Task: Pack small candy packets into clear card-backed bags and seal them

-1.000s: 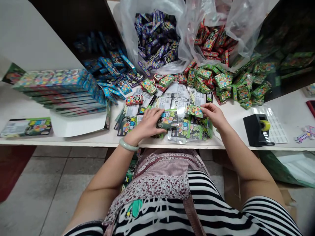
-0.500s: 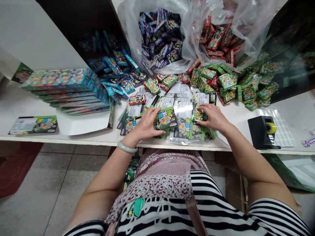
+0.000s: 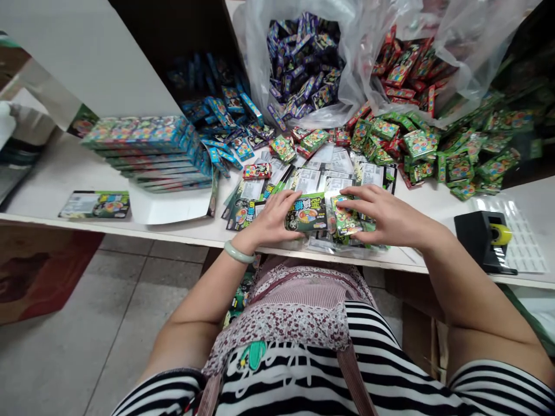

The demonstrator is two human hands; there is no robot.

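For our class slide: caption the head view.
Left hand holds a green card pack; right hand presses a small green box.

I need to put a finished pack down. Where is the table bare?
Bare table lies left of the stacked boxes, and between the green packets and tape dispenser. Around both hands it is crowded.

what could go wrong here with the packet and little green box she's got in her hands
1. The left hand holds the green packet over a loose pile of flat packets close to the table edge; a nudge could push some off onto the floor.
2. The right hand presses a small green box at the packet's open side; forcing it might crease or tear the packet.
3. Green boxes lie mixed with red ones nearby, so a wrong colour might be picked up.
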